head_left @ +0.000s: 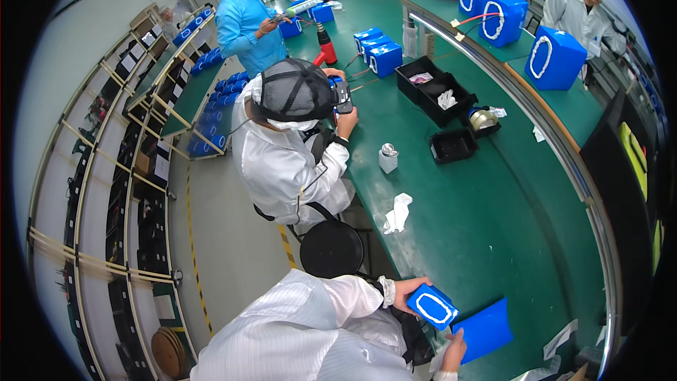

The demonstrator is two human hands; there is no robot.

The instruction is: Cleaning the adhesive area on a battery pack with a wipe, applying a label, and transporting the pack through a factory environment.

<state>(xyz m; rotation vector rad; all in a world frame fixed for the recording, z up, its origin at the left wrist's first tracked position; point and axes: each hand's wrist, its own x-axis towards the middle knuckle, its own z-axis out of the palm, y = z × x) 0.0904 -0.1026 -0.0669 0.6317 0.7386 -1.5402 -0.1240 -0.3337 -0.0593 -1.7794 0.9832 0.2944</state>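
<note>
White coat [289,331]: ours, nearest, filling the near edge.
Left hand [406,295]: we clasp the white-ringed blue block [436,307] at the green table [451,254]'s near end.
Right hand [453,353]: we pinch the blue sheet [488,331], just right of the block.
Tabletop: crumpled white tissue [398,213]; farther, black bins [451,147].
Room: shelving rack [77,133] left, grey floor [236,240] between; co-worker [282,162] seated farther along.
</note>
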